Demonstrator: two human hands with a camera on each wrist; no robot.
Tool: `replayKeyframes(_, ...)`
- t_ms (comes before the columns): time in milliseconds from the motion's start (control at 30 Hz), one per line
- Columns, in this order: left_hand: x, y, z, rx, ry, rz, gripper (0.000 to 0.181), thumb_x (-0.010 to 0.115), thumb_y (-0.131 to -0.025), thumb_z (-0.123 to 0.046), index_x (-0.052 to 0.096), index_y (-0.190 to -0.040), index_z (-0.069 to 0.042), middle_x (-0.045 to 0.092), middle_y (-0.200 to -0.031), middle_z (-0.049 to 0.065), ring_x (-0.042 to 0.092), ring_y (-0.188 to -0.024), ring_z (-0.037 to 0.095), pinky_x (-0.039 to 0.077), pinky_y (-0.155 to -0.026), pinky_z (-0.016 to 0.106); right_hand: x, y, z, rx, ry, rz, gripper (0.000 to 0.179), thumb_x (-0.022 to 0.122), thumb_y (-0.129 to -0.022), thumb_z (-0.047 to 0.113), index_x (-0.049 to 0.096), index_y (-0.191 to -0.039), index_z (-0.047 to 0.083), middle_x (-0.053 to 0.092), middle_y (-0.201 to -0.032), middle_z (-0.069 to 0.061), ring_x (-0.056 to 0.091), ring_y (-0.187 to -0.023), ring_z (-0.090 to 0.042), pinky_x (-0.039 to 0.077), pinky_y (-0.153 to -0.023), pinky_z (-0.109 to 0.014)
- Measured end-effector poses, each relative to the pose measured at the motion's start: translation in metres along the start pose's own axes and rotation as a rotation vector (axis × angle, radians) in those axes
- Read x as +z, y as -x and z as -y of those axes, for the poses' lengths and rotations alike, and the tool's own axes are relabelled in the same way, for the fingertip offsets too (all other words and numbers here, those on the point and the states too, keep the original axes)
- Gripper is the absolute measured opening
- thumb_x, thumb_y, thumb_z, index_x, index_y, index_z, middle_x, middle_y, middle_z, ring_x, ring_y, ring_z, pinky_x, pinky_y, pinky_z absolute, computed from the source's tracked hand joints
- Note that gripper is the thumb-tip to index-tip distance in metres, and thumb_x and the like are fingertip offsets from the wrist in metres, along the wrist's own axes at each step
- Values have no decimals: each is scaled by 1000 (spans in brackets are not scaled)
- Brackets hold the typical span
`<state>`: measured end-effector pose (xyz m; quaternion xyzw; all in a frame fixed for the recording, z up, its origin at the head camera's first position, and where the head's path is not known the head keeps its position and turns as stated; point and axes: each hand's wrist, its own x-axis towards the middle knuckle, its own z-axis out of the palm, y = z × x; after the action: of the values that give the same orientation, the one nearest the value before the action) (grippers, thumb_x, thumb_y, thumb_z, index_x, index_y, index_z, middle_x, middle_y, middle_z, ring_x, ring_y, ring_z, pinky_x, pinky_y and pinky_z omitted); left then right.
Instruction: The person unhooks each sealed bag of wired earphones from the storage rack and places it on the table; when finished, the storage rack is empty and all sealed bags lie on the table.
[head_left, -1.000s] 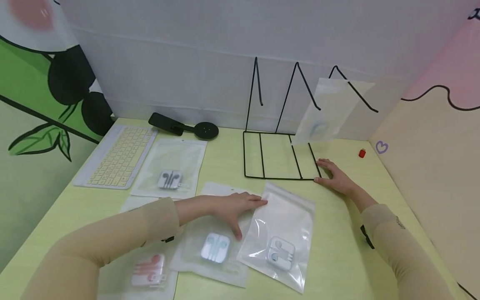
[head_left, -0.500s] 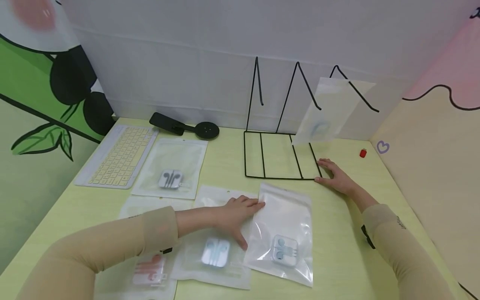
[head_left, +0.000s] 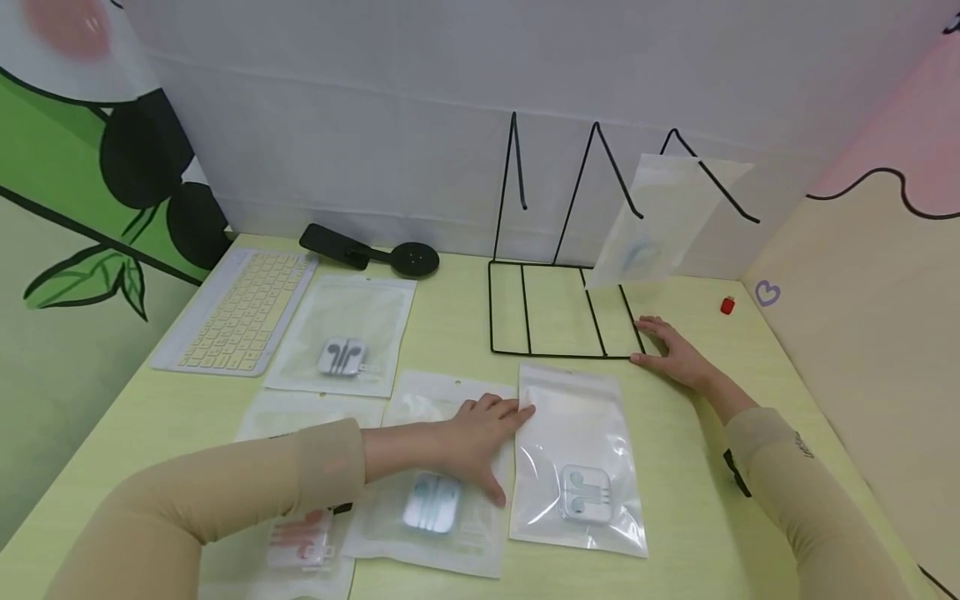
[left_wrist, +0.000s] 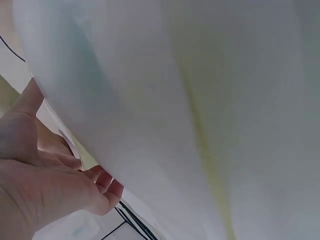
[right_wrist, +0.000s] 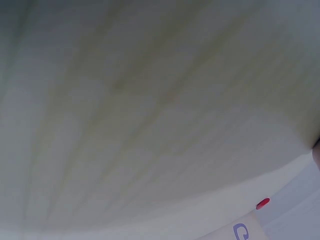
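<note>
My left hand (head_left: pixel 476 442) lies spread over a clear zip bag (head_left: pixel 423 404) of earphones, its fingertips at the left edge of another zip bag (head_left: pixel 566 417), which holds white earphones in a case (head_left: pixel 587 493). In the left wrist view the thumb and fingers of this hand (left_wrist: pixel 55 180) show beside a blurred pale surface. At the front right corner of a black wire rack (head_left: pixel 562 356), my right hand (head_left: pixel 675 357) touches the base with relaxed fingers. From the rack's right hook hangs a zip bag (head_left: pixel 663 217). The right wrist view shows mostly blurred tabletop.
To the left lie a bag with dark-striped earphones (head_left: pixel 341 317) and one with pink earphones (head_left: pixel 300 542), partly under my left sleeve. A white keyboard (head_left: pixel 243 312) and a black stand (head_left: pixel 412 259) sit farther back. A small red USB piece (head_left: pixel 727 305) lies at right.
The rightmost zip bag on the table has turned straighter and its lower end has swung right, away from the middle bag. My left hand has shifted slightly; the right hand stays at the rack.
</note>
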<state>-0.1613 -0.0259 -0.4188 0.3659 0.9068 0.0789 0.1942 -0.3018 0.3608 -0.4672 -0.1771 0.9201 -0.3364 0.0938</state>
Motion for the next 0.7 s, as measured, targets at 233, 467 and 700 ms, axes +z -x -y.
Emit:
replayKeyframes(233,-6,0,7,47,0,9,117,85,-59,-52,19,-152,-22,26,-150,7,25,-135,30,33,-102,48,1,0,0,1,3,-2,76,66,-88,34,28,-148,4,14,-156,-16,-4,-144,-36,1,-110,-64)
replayKeyframes(467,-32,-11,26,-6,63,-58,114,84,-61,-52,20,-152,-23,23,-151,10,24,-136,34,31,-102,54,1,0,-3,2,12,-6,77,66,-88,35,28,-148,5,14,-156,-16,-4,-144,-37,2,-109,-65)
replayKeyframes(700,-62,-38,62,-86,163,-146,109,81,-66,-51,20,-152,-20,19,-155,9,20,-139,38,28,-105,57,0,-1,-2,20,21,-6,77,66,-88,37,28,-148,6,13,-157,-15,-4,-145,-36,2,-109,-65)
